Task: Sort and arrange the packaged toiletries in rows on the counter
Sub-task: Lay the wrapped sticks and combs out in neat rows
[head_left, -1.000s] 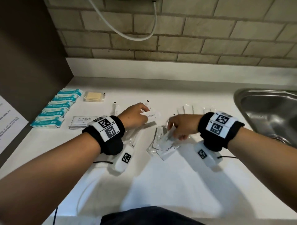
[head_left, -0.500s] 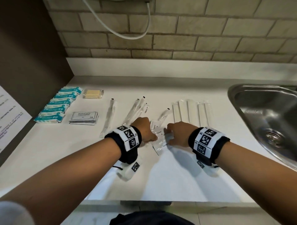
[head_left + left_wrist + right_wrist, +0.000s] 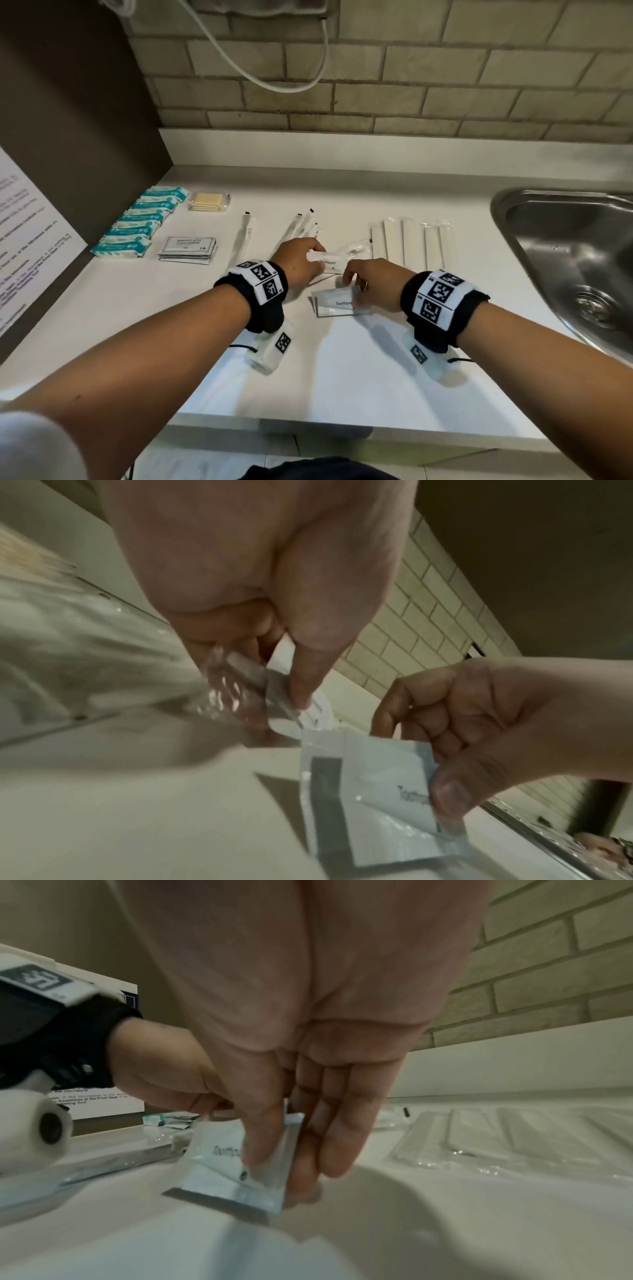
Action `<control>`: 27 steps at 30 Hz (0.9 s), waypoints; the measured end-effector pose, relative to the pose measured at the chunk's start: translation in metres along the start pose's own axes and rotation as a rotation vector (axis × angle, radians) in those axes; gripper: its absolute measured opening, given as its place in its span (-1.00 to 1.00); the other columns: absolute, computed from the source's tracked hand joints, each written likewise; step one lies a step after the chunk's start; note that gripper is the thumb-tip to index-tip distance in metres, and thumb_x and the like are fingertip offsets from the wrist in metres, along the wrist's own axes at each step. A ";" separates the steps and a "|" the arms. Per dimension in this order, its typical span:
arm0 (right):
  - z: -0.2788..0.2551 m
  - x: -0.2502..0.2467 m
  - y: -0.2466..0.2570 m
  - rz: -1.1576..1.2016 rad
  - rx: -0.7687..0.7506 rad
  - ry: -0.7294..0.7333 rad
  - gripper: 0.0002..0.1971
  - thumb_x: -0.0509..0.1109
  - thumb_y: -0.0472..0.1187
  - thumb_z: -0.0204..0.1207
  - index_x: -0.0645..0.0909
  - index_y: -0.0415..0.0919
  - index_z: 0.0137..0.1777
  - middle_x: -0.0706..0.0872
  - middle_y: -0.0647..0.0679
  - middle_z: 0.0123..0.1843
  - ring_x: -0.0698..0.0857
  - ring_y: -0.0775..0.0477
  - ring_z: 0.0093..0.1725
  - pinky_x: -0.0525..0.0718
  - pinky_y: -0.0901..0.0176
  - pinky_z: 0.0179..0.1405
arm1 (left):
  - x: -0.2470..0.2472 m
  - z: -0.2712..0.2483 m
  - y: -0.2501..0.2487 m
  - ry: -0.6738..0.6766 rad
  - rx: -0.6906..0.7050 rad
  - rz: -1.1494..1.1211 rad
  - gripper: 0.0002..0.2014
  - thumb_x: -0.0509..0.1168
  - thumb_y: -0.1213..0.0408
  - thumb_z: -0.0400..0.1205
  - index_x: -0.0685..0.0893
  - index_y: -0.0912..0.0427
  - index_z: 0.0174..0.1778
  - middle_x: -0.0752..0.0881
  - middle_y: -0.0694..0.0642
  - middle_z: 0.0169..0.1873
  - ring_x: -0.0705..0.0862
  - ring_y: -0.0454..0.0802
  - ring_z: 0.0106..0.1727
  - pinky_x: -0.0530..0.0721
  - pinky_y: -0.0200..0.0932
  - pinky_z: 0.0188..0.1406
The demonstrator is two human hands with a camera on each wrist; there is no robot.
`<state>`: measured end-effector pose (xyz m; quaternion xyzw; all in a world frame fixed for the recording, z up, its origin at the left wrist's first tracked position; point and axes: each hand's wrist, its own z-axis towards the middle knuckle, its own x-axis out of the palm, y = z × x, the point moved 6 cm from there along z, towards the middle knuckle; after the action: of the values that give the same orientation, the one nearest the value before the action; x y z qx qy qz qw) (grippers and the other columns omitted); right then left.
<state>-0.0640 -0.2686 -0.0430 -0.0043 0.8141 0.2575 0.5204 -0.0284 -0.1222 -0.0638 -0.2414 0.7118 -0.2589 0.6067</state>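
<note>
Your right hand (image 3: 371,282) pinches a toothpaste sachet (image 3: 337,301) between thumb and fingertips, near the middle of the white counter (image 3: 342,370); the right wrist view shows the sachet (image 3: 232,1161) tilted, its lower edge close to or on the surface. Your left hand (image 3: 298,262) is just beside it, thumb and fingers clamped on a second toothpaste sachet (image 3: 330,262) in clear wrapping, which lies a little farther back. In the left wrist view your thumb (image 3: 304,674) presses down on that crinkled wrapper.

Along the back left you have a row of teal-and-white packets (image 3: 137,228) running toward the wall, with a clear pack of pale yellow pieces (image 3: 209,201) beside its far end. Just right of the teal row sits a small stack of shampoo-with-conditioner sachets (image 3: 188,249). Long wrapped toothbrushes (image 3: 241,240) lie between that stack and your left hand, some fanned loosely. To the right of your hands, five flat white wrapped sticks (image 3: 411,243) lie side by side, and beyond them is the steel sink (image 3: 565,246)
</note>
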 end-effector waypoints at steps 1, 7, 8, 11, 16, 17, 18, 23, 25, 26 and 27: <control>0.000 0.000 0.000 -0.032 0.001 0.007 -0.75 0.34 -0.32 0.48 0.61 -0.12 0.14 0.67 0.01 -0.07 0.63 -0.06 -0.09 0.57 0.21 -0.16 | 0.002 -0.001 0.001 0.016 0.003 -0.014 -0.78 0.38 0.31 0.59 0.70 0.14 0.15 0.71 0.19 0.22 0.65 0.07 0.20 0.43 -0.39 -0.06; 0.003 -0.004 -0.003 -0.147 -0.001 0.036 -0.91 0.37 -0.32 0.53 0.60 -0.15 -0.02 0.45 0.28 -0.28 0.47 0.09 -0.09 0.27 0.47 -0.43 | 0.006 0.000 -0.001 -0.040 0.026 0.076 -0.70 0.40 0.23 0.58 0.73 0.08 0.24 0.68 0.10 0.30 0.62 0.06 0.34 0.52 -0.23 0.27; 0.004 -0.005 -0.005 -0.153 -0.001 0.032 -0.92 0.37 -0.32 0.54 0.58 -0.13 -0.04 0.44 0.28 -0.28 0.47 0.09 -0.09 0.25 0.49 -0.43 | 0.007 0.001 -0.001 -0.053 0.035 0.132 -0.69 0.41 0.18 0.55 0.74 0.03 0.23 0.65 0.09 0.30 0.61 0.06 0.33 0.55 -0.16 0.30; 0.003 -0.007 -0.007 -0.157 -0.012 0.019 -0.89 0.37 -0.31 0.54 0.51 -0.11 -0.10 0.40 0.30 -0.33 0.45 0.11 -0.13 0.23 0.51 -0.44 | 0.013 -0.002 -0.004 -0.061 0.100 0.332 -0.62 0.42 0.10 0.56 0.70 -0.08 0.32 0.53 0.06 0.27 0.46 0.05 0.37 0.51 -0.07 0.39; -0.001 -0.003 -0.010 -0.169 0.006 0.021 -0.91 0.36 -0.29 0.56 0.52 -0.10 -0.08 0.45 0.24 -0.28 0.48 0.08 -0.17 0.35 0.38 -0.35 | 0.026 -0.002 -0.006 0.028 0.119 0.417 -0.51 0.38 0.03 0.58 0.56 -0.02 0.45 0.50 0.08 0.30 0.38 0.09 0.41 0.50 0.01 0.35; -0.002 -0.002 -0.010 -0.178 0.013 0.027 -0.92 0.36 -0.29 0.56 0.56 -0.09 -0.04 0.50 0.17 -0.21 0.50 0.05 -0.11 0.40 0.34 -0.23 | 0.028 -0.001 -0.007 0.043 0.118 0.416 -0.51 0.40 0.02 0.56 0.56 -0.01 0.42 0.50 0.08 0.29 0.39 0.10 0.40 0.51 0.02 0.32; -0.003 -0.002 -0.012 -0.190 0.024 0.033 -0.92 0.35 -0.28 0.56 0.59 -0.09 -0.02 0.51 0.12 -0.15 0.50 0.04 -0.08 0.41 0.29 -0.14 | 0.029 -0.001 -0.010 0.058 0.125 0.420 -0.51 0.42 0.01 0.54 0.58 0.00 0.39 0.50 0.08 0.27 0.39 0.10 0.38 0.52 0.02 0.31; -0.005 0.001 -0.016 -0.235 0.048 0.038 -0.66 0.35 -0.29 0.54 0.37 0.02 -0.40 0.47 0.16 -0.28 0.50 0.01 -0.11 0.37 0.33 -0.31 | 0.037 -0.004 -0.024 0.142 0.213 0.522 -0.48 0.40 0.05 0.57 0.54 -0.01 0.47 0.48 0.09 0.24 0.50 0.11 0.31 0.58 0.03 0.23; -0.007 0.001 -0.017 -0.239 0.054 0.038 -0.82 0.38 -0.30 0.52 0.50 -0.09 -0.27 0.49 0.15 -0.27 0.52 0.01 -0.10 0.42 0.31 -0.24 | 0.040 -0.005 -0.023 0.205 0.200 0.569 -0.48 0.35 0.06 0.60 0.49 -0.07 0.51 0.47 0.12 0.23 0.54 0.15 0.26 0.61 0.06 0.19; -0.009 0.002 -0.018 -0.241 0.056 0.037 -0.92 0.39 -0.30 0.51 0.58 -0.12 -0.16 0.52 0.12 -0.25 0.53 -0.01 -0.10 0.44 0.25 -0.18 | 0.041 -0.006 -0.023 0.234 0.195 0.607 -0.52 0.33 0.05 0.62 0.49 -0.07 0.49 0.46 0.14 0.21 0.54 0.20 0.24 0.62 0.10 0.17; -0.011 0.001 -0.019 -0.233 0.057 0.032 -0.94 0.40 -0.29 0.50 0.63 -0.15 -0.07 0.55 0.07 -0.22 0.54 -0.03 -0.09 0.44 0.22 -0.15 | 0.043 -0.005 -0.023 0.259 0.182 0.643 -0.54 0.31 0.03 0.62 0.49 -0.06 0.46 0.45 0.16 0.21 0.52 0.23 0.25 0.61 0.15 0.17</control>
<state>-0.0688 -0.2891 -0.0483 -0.0881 0.8234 0.1718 0.5335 -0.0394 -0.1668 -0.0798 0.0847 0.7963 -0.1457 0.5810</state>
